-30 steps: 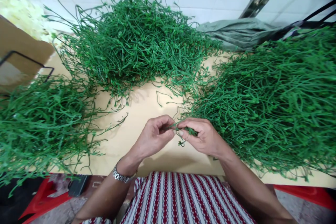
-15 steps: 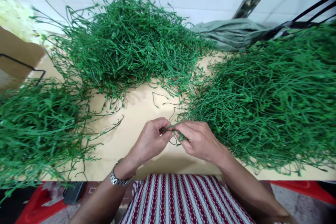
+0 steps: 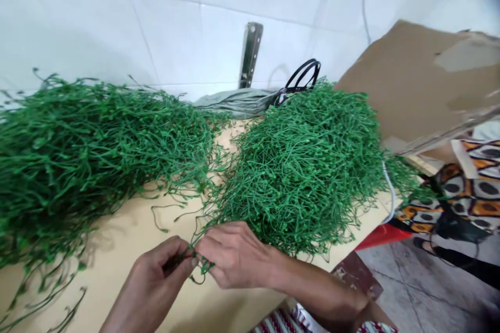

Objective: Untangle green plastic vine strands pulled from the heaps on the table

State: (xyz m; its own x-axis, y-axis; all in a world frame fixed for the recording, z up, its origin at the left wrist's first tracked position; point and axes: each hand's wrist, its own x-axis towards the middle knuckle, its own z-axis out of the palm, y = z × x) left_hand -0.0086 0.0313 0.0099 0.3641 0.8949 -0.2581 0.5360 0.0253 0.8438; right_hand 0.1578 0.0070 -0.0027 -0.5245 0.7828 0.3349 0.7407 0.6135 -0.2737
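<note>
Both hands meet low in the view, over the pale tabletop (image 3: 125,250). My left hand (image 3: 150,283) pinches thin green stems, artificial-looking, between thumb and forefinger. Closed on the same stems (image 3: 206,266), my right hand (image 3: 236,255) touches the left fingertips, and a small green tuft pokes out beneath its fingers. How many stems are held is hidden by the fingers. Just beyond my right hand rises a big heap of similar green stems (image 3: 300,166). Another long heap (image 3: 105,140) lies to the left, with loose stems (image 3: 158,218) on the table between them.
A large cardboard sheet (image 3: 422,83) leans at the right, behind the heap. Grey-green cloth (image 3: 238,103) and a black-handled bag (image 3: 299,83) lie against the tiled wall, near a metal bracket (image 3: 250,54). A person in patterned clothing (image 3: 469,192) is at the far right.
The view has swung to the right, bringing the cardboard and the other person into sight. Both hands stay together, still gripping the stems.
</note>
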